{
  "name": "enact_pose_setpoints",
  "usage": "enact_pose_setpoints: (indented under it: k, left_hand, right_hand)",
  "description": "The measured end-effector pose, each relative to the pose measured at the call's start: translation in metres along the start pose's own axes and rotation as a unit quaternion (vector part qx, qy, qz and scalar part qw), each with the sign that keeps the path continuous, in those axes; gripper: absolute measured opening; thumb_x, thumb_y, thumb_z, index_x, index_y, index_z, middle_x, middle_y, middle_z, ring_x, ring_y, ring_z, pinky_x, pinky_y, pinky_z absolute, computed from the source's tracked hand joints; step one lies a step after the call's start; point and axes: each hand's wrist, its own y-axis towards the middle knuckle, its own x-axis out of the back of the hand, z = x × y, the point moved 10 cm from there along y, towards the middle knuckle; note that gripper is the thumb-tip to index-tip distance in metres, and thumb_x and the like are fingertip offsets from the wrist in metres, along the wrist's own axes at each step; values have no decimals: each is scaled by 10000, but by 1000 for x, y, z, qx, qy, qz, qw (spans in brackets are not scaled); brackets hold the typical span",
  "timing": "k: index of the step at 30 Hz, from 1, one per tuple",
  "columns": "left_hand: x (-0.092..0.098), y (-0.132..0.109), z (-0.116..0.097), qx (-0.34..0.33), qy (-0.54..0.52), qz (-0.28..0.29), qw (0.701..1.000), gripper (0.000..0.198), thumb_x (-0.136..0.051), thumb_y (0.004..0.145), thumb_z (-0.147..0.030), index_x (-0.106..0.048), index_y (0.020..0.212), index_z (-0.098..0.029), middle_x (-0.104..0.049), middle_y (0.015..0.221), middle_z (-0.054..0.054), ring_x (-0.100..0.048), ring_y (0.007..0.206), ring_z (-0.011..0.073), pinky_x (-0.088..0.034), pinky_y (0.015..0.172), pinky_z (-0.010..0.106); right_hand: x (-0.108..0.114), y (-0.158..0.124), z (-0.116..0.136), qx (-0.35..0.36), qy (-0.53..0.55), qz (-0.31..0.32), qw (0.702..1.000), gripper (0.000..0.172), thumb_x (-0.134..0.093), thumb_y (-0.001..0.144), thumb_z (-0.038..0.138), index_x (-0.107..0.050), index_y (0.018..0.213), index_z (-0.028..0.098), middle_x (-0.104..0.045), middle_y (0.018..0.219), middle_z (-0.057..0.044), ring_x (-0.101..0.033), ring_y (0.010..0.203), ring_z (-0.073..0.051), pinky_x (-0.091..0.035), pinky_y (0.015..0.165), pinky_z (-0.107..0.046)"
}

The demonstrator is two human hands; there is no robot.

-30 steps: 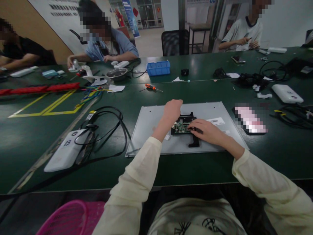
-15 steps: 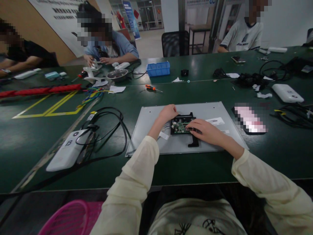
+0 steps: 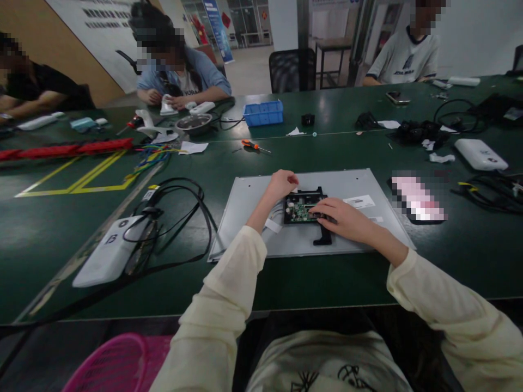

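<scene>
A flat grey panel [image 3: 249,218] lies on the green table before me. On its middle sits a green circuit board [image 3: 300,211] in a black bracket [image 3: 323,235]. My left hand [image 3: 283,184] is at the board's upper left corner, its fingers curled together; whatever they pinch is too small to make out. Grey ribbon-like wires [image 3: 278,212] run beside the board below that hand. My right hand [image 3: 341,218] rests over the board's right side, thumb and fingers closed around a small part at its edge that they mostly hide. A white label [image 3: 359,202] is stuck on the panel.
Left of the panel lies a white power bank [image 3: 108,253] with looped black cables [image 3: 200,218]. A phone [image 3: 419,200] lies to the right. Beyond are an orange screwdriver [image 3: 255,146], a blue basket [image 3: 263,114] and a metal bowl [image 3: 194,124]. Several people sit across the table.
My left hand has lifted slightly up and away from the board's corner, its fingers more curled. My right hand stays in place. Across the table, a person's hands have shifted around a white part.
</scene>
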Motion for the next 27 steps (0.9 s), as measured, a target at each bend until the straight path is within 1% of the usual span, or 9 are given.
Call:
enact_pose_setpoints:
  k: [5,10,12,14,16,18,22,24,27]
  left_hand:
    - [15,10,3,14,-6,-95,995,209,-547,739,-83,-728,833,-130,-711,818,52,-634,783,145,-486,783,241]
    - [13,16,11,37,60,-103,992,238,-497,784,-88,-713,871,-139,-698,896,74,-618,853,159,-474,830,264]
    - [20,13,14,42,77,-110,990,252,-478,808,-103,-707,907,-141,-690,938,82,-613,878,159,-468,851,267]
    - [31,6,16,41,88,-110,989,261,-469,819,-110,-699,940,-141,-686,967,85,-612,903,159,-460,869,262]
    - [43,-5,20,43,102,-87,990,254,-481,822,-129,-691,963,-147,-689,979,81,-615,922,168,-457,867,256]
    - [52,-20,27,54,126,-36,990,239,-506,832,-190,-682,991,-166,-692,997,74,-620,932,185,-461,851,259]
    - [72,-61,42,98,200,40,974,324,-501,858,-352,-642,1083,-167,-681,1039,91,-620,965,223,-465,851,299]
    - [73,-81,46,111,216,81,967,377,-496,855,-418,-633,1083,-151,-681,1035,102,-631,939,231,-469,824,303]
    - [66,-104,50,122,214,132,960,384,-507,839,-439,-634,1062,-153,-697,997,93,-645,892,227,-468,766,287]
  right_hand:
    - [-1,0,0,0,-6,5,1000,327,-482,920,216,-588,1229,232,-604,1182,-102,-561,1097,-258,-488,939,-468]
    - [-1,-1,-2,-5,-4,5,1000,331,-483,922,231,-584,1237,240,-598,1201,-98,-561,1106,-255,-492,937,-466]
    - [-2,-1,-1,-3,-3,7,1000,334,-484,921,232,-583,1240,245,-599,1195,-98,-563,1103,-255,-495,935,-464]
    - [-3,-1,-2,-5,-5,9,1000,338,-485,920,231,-582,1244,240,-597,1196,-102,-563,1105,-256,-493,940,-464]
    - [-3,-1,-2,-10,-12,10,1000,340,-483,921,230,-581,1248,229,-594,1204,-108,-557,1114,-258,-488,951,-466]
    - [-3,-2,-2,-13,-18,13,1000,341,-480,924,231,-579,1251,218,-591,1215,-112,-551,1124,-258,-484,957,-464]
    - [-3,-2,-1,-14,-22,20,999,341,-468,932,236,-576,1255,210,-591,1223,-110,-554,1122,-252,-482,964,-459]
    - [-3,-3,-1,-13,-23,20,999,343,-464,933,239,-576,1255,205,-592,1222,-110,-554,1125,-252,-478,972,-460]
    - [-3,-3,0,-9,-24,18,1000,344,-465,929,241,-579,1252,206,-595,1219,-111,-560,1121,-256,-478,976,-470]
